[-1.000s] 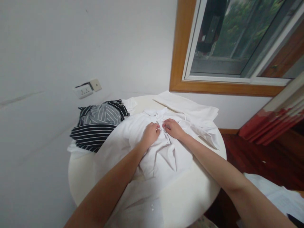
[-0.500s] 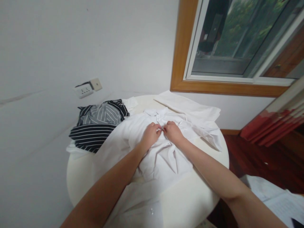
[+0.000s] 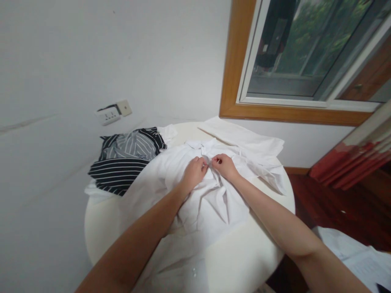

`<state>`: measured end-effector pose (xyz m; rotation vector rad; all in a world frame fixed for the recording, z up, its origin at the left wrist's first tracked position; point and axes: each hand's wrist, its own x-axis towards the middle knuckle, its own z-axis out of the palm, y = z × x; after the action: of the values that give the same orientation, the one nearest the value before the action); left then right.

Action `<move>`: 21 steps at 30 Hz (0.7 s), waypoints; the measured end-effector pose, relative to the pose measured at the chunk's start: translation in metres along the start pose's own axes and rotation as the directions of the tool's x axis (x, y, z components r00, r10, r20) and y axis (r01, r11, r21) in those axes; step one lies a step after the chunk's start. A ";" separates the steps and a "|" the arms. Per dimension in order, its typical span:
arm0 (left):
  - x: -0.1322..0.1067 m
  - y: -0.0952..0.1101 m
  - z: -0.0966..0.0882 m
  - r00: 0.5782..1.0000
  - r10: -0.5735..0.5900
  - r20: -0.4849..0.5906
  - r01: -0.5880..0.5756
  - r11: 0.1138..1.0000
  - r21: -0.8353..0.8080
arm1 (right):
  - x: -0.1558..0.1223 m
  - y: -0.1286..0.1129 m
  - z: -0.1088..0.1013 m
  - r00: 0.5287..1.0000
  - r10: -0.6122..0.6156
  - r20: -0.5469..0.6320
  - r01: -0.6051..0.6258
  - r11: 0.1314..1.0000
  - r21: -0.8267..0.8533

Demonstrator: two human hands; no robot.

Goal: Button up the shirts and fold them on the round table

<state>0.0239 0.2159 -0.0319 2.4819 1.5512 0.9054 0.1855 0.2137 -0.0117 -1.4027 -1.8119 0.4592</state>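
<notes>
A white shirt (image 3: pixel 210 203) lies spread and wrinkled over a round white table (image 3: pixel 244 260), its collar toward the wall and a sleeve out to the right. Just below the collar, my left hand (image 3: pixel 196 171) pinches the front edge of the shirt. My right hand (image 3: pixel 224 166) is close by on the right, thumb and fingers pinched on the cloth of the same front opening. A small gap separates the two hands. Whatever button may be between the fingertips is too small to make out.
Black-and-white striped clothing (image 3: pixel 125 171) is heaped at the table's left, with white cloth under it. Behind stands a wall with a socket (image 3: pixel 109 116) and a wood-framed window (image 3: pixel 229 108). A red and cream curtain (image 3: pixel 351 162) hangs at right; pale papers (image 3: pixel 354 252) lie lower right.
My right hand has shifted slightly up and to the right, widening the gap between the fingertips. My left hand stays almost in place. The shirt has barely moved.
</notes>
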 end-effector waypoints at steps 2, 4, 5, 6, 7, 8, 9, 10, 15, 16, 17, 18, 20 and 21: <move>0.001 -0.003 0.001 1.000 0.017 -0.006 -0.017 0.999 -0.036 | -0.001 0.004 0.007 0.998 0.052 0.024 -0.054 0.990 0.129; 0.001 -0.005 0.001 1.000 0.027 -0.011 -0.028 0.997 -0.078 | -0.004 0.007 0.013 0.997 0.057 0.042 -0.065 0.977 0.201; 0.001 -0.006 0.000 1.000 0.028 -0.013 -0.029 0.995 -0.096 | -0.005 0.008 0.015 0.998 0.048 0.040 -0.055 0.975 0.216; 0.000 -0.007 -0.001 1.000 0.025 -0.013 -0.026 0.994 -0.110 | -0.007 0.010 0.017 0.999 0.036 0.033 -0.043 0.974 0.222; 0.000 -0.008 -0.002 1.000 0.021 -0.013 -0.023 0.993 -0.119 | -0.008 0.011 0.018 0.999 0.025 0.028 -0.031 0.974 0.224; 0.000 -0.009 -0.002 1.000 0.018 -0.012 -0.019 0.992 -0.126 | -0.008 0.011 0.019 1.000 0.017 0.024 -0.022 0.974 0.225; 0.001 -0.010 -0.003 1.000 0.015 -0.012 -0.016 0.991 -0.132 | -0.009 0.011 0.019 1.000 0.013 0.023 -0.018 0.975 0.223; 0.001 -0.011 -0.003 1.000 0.013 -0.009 -0.014 0.990 -0.139 | -0.009 0.012 0.019 1.000 0.009 0.021 -0.013 0.976 0.218; 0.003 -0.017 -0.001 1.000 0.016 0.010 -0.014 0.983 -0.181 | -0.009 0.012 0.019 1.000 -0.024 -0.017 0.026 0.982 0.186; 0.003 -0.018 -0.001 1.000 0.022 0.019 -0.018 0.982 -0.188 | -0.008 0.012 0.019 0.999 -0.031 -0.024 0.035 0.981 0.189; 0.003 -0.018 -0.001 0.999 0.030 0.027 -0.025 0.981 -0.194 | -0.008 0.013 0.019 0.999 -0.039 -0.029 0.044 0.980 0.195; 0.003 -0.018 -0.001 0.999 0.042 0.035 -0.034 0.979 -0.199 | -0.008 0.013 0.020 0.998 -0.048 -0.033 0.054 0.978 0.203; 0.003 -0.018 -0.001 0.998 0.055 0.038 -0.046 0.978 -0.204 | -0.008 0.014 0.020 0.997 -0.065 -0.042 0.073 0.974 0.214; 0.003 -0.018 -0.001 0.998 0.056 0.034 -0.048 0.978 -0.205 | -0.008 0.014 0.020 0.996 -0.074 -0.045 0.082 0.974 0.213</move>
<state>0.0097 0.2264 -0.0362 2.3903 1.3134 0.9637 0.1800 0.2141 -0.0367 -1.1814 -1.7247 0.5662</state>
